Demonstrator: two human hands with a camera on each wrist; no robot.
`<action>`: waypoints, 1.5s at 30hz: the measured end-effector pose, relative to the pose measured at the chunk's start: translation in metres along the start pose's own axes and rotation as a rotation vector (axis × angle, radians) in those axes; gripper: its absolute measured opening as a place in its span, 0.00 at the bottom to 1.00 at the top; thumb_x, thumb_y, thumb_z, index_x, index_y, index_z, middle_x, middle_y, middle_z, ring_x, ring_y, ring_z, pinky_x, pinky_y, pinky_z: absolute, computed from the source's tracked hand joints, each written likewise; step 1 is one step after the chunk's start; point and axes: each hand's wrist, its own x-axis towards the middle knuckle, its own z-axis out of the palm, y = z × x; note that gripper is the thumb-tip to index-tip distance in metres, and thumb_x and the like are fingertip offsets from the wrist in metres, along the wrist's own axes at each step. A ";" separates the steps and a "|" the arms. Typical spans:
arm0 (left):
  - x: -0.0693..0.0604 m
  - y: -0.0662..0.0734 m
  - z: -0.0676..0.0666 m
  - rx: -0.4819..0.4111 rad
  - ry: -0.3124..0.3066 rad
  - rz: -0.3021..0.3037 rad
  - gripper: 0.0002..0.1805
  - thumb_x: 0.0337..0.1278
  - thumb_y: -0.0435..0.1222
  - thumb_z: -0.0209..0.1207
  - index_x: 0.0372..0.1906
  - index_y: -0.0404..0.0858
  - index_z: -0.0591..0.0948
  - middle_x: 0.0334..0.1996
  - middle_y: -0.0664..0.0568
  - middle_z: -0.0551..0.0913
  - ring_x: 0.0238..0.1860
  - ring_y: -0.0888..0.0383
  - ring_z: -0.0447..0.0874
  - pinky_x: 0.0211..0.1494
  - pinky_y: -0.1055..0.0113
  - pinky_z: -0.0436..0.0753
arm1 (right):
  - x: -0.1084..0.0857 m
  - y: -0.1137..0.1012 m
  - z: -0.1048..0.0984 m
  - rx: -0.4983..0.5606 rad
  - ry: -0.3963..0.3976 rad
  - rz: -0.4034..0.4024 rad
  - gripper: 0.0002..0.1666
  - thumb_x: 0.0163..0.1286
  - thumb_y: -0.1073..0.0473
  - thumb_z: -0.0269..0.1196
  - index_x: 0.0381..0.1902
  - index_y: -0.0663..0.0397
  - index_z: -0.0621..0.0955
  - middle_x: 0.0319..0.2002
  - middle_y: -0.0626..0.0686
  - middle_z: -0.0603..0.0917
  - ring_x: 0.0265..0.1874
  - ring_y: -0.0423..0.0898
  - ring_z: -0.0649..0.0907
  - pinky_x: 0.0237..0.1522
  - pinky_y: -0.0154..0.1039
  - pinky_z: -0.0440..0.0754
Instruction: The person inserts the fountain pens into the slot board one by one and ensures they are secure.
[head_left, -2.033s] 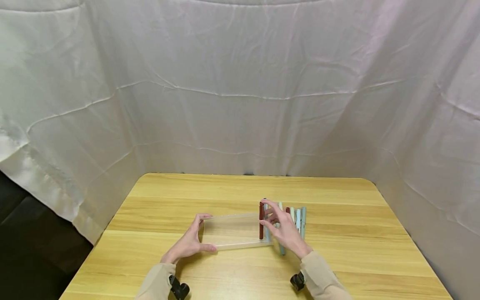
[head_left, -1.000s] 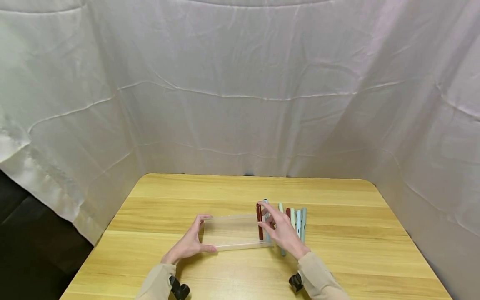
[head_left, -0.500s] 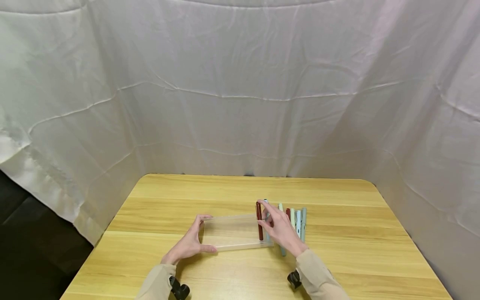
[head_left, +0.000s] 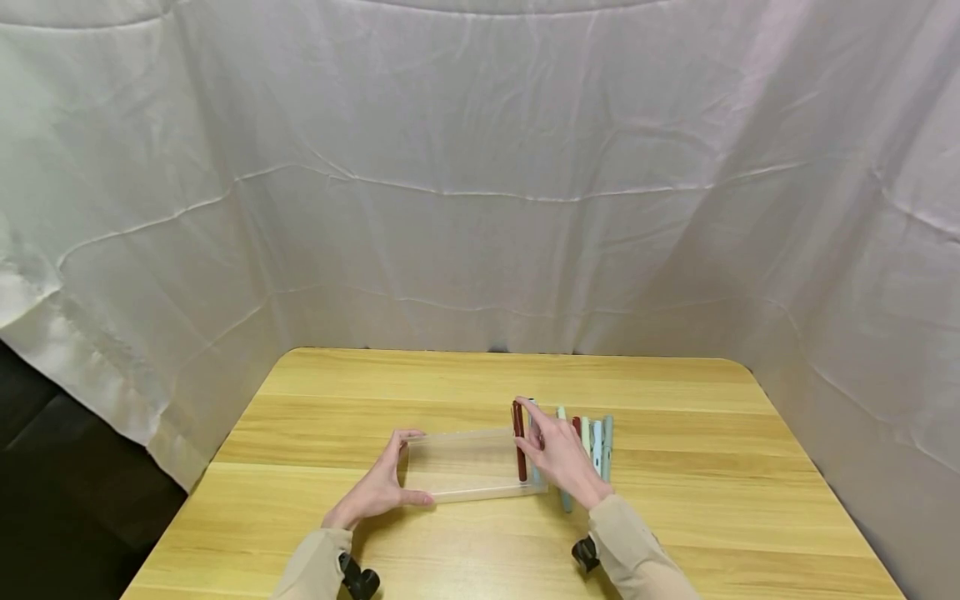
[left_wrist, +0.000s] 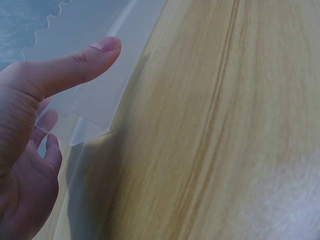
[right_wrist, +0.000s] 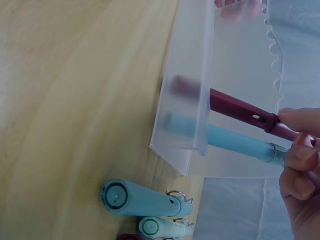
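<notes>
A frosted clear plastic pen holder with a scalloped edge [head_left: 480, 493] lies on the table. My left hand [head_left: 382, 482] holds its left end, thumb on the near wall and fingers at the far side. Between thumb and fingers, my right hand [head_left: 564, 460] pinches a dark red pen [right_wrist: 240, 107] near its upper end. The red pen's lower end shows blurred through the holder's wall. Beside it, a light blue pen [right_wrist: 240, 142] leans in the holder, close to my right fingers. In the head view that pen is partly hidden behind the hand.
Right of the holder, several pens lie side by side on the wooden table [head_left: 712, 467], among them a grey-green pen [head_left: 607, 446], a pale blue pen [head_left: 597, 442] and another dark red pen [head_left: 576, 425]. A pale curtain [head_left: 480, 250] surrounds the table's back and sides.
The red pen's upper end has shifted slightly left, and my right hand and wrist have moved a little left with it. My left hand and the holder stay in place.
</notes>
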 end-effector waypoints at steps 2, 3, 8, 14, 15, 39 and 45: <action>0.000 0.000 0.000 0.003 0.002 0.004 0.57 0.35 0.37 0.81 0.71 0.39 0.58 0.76 0.35 0.54 0.80 0.31 0.42 0.83 0.39 0.47 | 0.000 0.000 0.000 -0.009 -0.005 0.000 0.37 0.62 0.65 0.71 0.69 0.58 0.73 0.16 0.38 0.71 0.14 0.27 0.63 0.17 0.23 0.63; 0.000 0.000 0.000 0.004 0.004 0.004 0.57 0.34 0.37 0.81 0.71 0.39 0.58 0.76 0.36 0.54 0.80 0.32 0.43 0.83 0.39 0.47 | 0.001 0.000 -0.001 -0.010 -0.008 0.002 0.37 0.63 0.64 0.71 0.69 0.58 0.73 0.16 0.38 0.71 0.14 0.27 0.62 0.16 0.23 0.62; 0.000 0.001 0.000 0.002 0.007 0.003 0.56 0.34 0.37 0.81 0.71 0.39 0.58 0.76 0.36 0.55 0.80 0.31 0.43 0.83 0.39 0.48 | 0.002 0.000 -0.001 -0.012 -0.024 0.024 0.37 0.64 0.63 0.71 0.70 0.55 0.72 0.14 0.38 0.70 0.12 0.28 0.61 0.15 0.23 0.60; -0.001 -0.001 0.001 -0.010 0.004 -0.001 0.56 0.35 0.37 0.80 0.71 0.38 0.58 0.77 0.34 0.52 0.80 0.29 0.41 0.82 0.35 0.47 | 0.002 0.000 0.000 -0.025 -0.023 0.025 0.37 0.64 0.63 0.71 0.70 0.57 0.72 0.14 0.37 0.69 0.11 0.28 0.60 0.14 0.23 0.59; -0.001 -0.001 0.001 -0.011 0.004 -0.001 0.56 0.35 0.37 0.80 0.71 0.38 0.58 0.77 0.34 0.52 0.80 0.29 0.41 0.82 0.34 0.47 | 0.002 0.000 0.000 -0.023 -0.025 0.029 0.37 0.64 0.62 0.71 0.70 0.56 0.72 0.14 0.37 0.69 0.11 0.28 0.60 0.14 0.23 0.59; 0.000 -0.002 0.002 0.014 0.017 0.021 0.55 0.36 0.37 0.80 0.71 0.38 0.58 0.76 0.34 0.55 0.79 0.29 0.44 0.82 0.36 0.49 | -0.013 0.011 -0.009 0.106 0.094 0.001 0.38 0.63 0.66 0.70 0.70 0.57 0.72 0.18 0.40 0.72 0.15 0.26 0.64 0.17 0.25 0.68; 0.000 -0.002 0.002 0.010 0.014 0.018 0.56 0.36 0.37 0.80 0.71 0.38 0.58 0.76 0.34 0.54 0.79 0.29 0.44 0.82 0.36 0.48 | -0.024 0.032 -0.016 0.164 0.202 0.033 0.34 0.64 0.69 0.68 0.67 0.64 0.73 0.21 0.43 0.75 0.18 0.27 0.67 0.16 0.25 0.71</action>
